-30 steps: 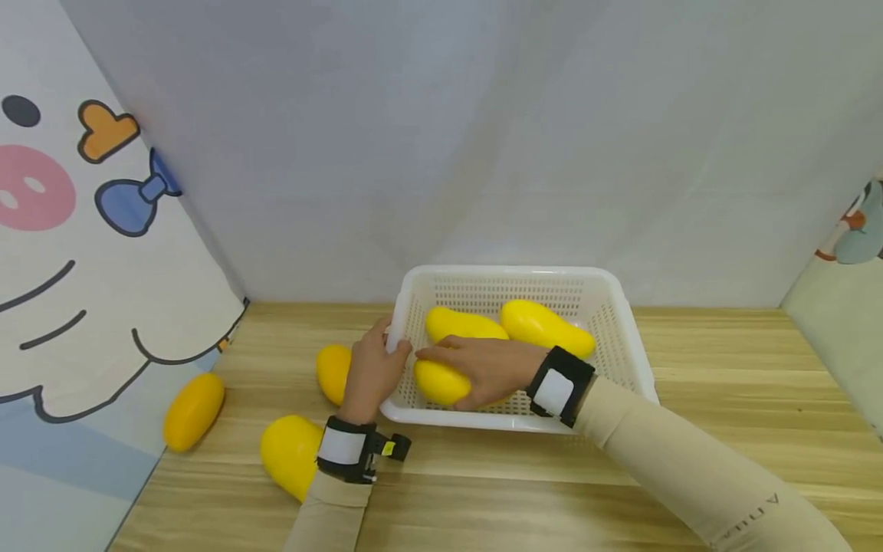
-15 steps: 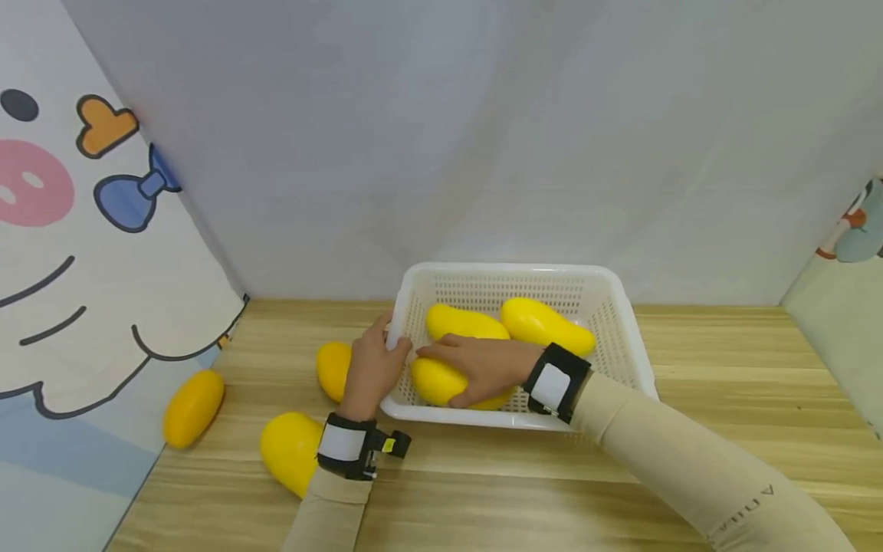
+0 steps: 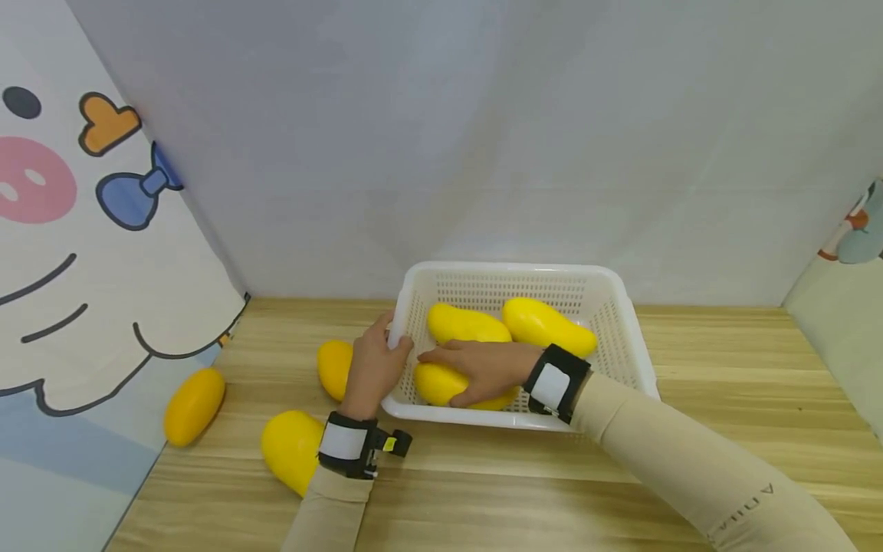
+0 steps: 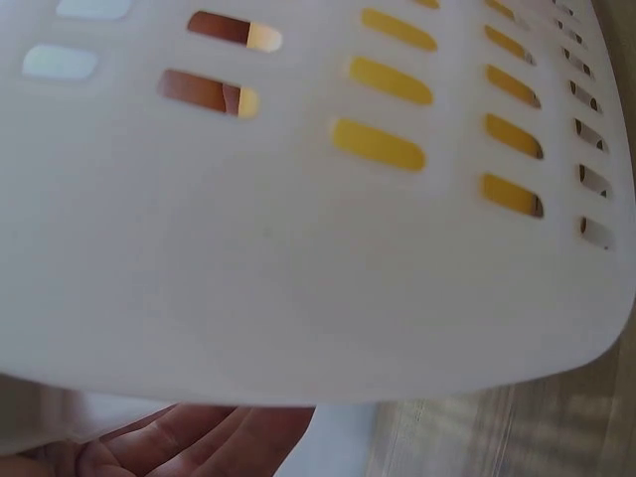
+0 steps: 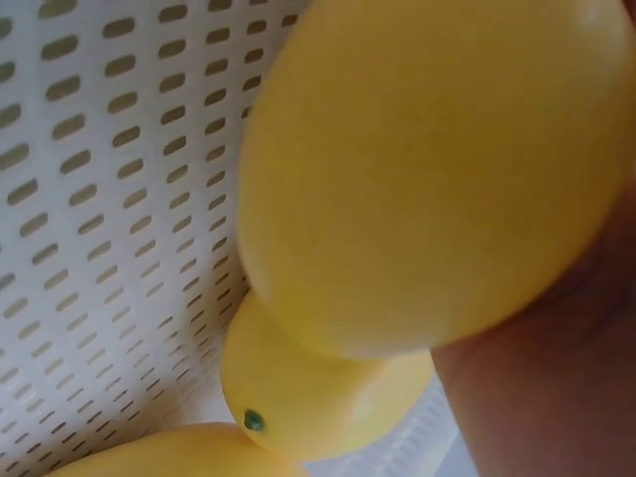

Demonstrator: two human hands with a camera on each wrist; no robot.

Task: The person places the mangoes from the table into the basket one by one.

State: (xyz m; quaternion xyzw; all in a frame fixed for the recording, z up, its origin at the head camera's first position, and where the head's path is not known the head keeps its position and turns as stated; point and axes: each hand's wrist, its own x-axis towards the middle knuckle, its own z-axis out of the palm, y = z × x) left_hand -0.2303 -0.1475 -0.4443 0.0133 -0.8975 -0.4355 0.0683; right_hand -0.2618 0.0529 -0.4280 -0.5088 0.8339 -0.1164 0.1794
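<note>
In the head view, a white perforated plastic basket stands on the wooden table. My left hand grips its left rim, thumb on the inner side; the left wrist view looks at the basket's outer wall, with the fingers under the rim. Down inside the basket, my right hand holds a yellow mango near the front left corner, and the palm covers part of it. Behind that fruit lie a second mango and a third one. The held mango looms large in the right wrist view.
Left of the basket, a mango is partly behind the left hand. Another mango lies beside the left wrist, and an orange-yellow one sits by the cartoon-printed panel. A grey wall rises behind the table.
My right hand has shifted slightly left, and the mango under it now lies lengthwise along the basket's front side. The left hand keeps its place on the rim.
</note>
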